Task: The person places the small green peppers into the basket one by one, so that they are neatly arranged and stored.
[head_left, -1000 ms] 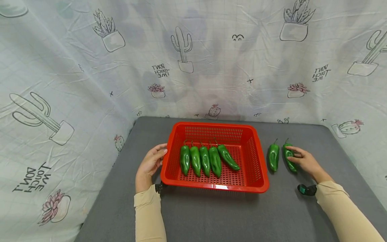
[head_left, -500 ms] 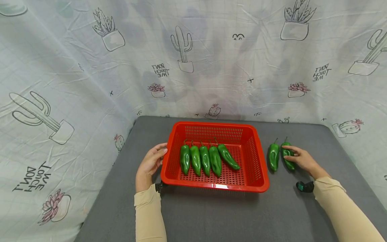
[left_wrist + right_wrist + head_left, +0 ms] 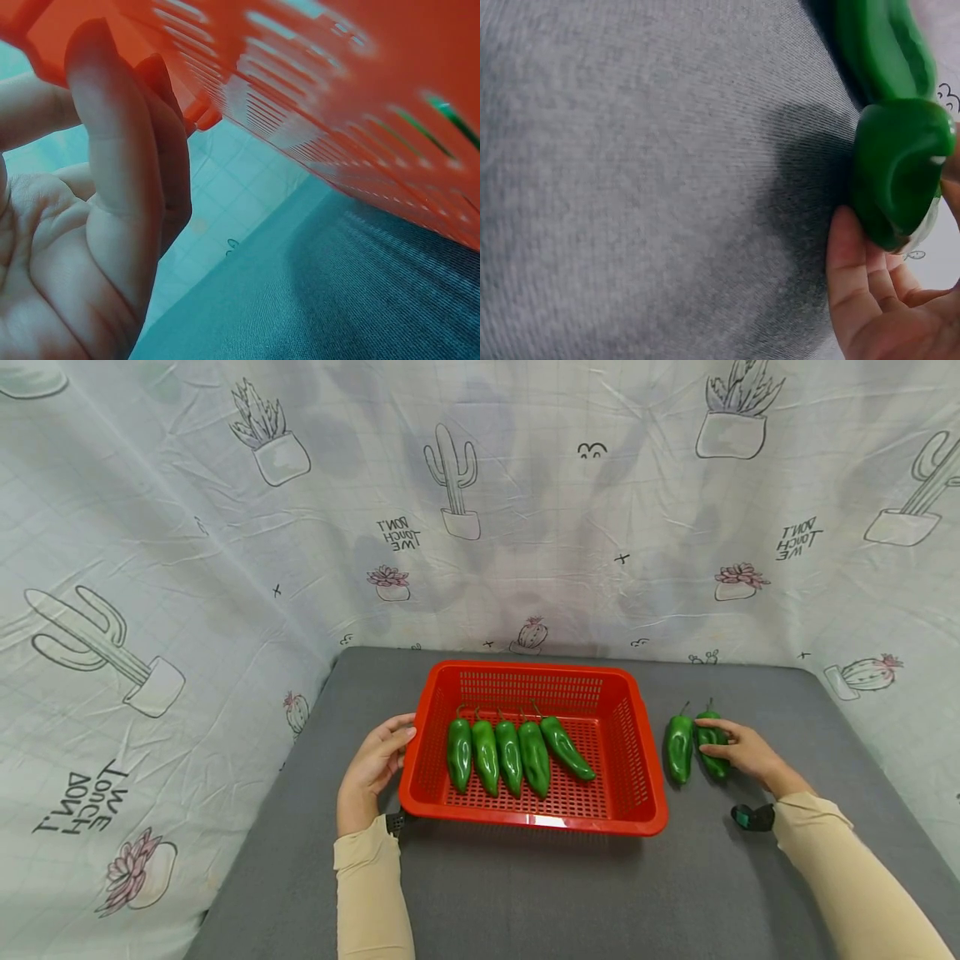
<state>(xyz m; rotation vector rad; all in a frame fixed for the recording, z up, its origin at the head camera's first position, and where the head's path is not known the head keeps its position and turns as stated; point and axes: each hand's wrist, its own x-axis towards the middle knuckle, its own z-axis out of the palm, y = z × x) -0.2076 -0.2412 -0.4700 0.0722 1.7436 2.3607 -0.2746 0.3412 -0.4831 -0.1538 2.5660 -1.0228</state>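
In the head view a red slotted plastic basket [image 3: 525, 820] stands mid-table with several long green peppers [image 3: 509, 760] lying side by side in it. My left hand [image 3: 372, 767] grips its left rim, the fingers curled at the edge; the left wrist view shows the basket's slotted wall [image 3: 285, 124] beside them. To the right of the basket, my right hand [image 3: 747, 755] holds a green pepper [image 3: 717, 768] between thumb and fingers, low over the table. Close on its left lies another green pepper [image 3: 679, 748]. The held pepper [image 3: 896, 172] partly hides some fingers in the right wrist view.
The grey table [image 3: 525, 893] reaches back to a white curtain [image 3: 510, 585] printed with cacti and potted plants, which also hangs along both sides. A black wrist camera [image 3: 752, 817] sits at the right cuff.
My right hand has shifted slightly left and away from me with the green pepper, bringing it nearer the other pepper. The left hand and basket stay put.
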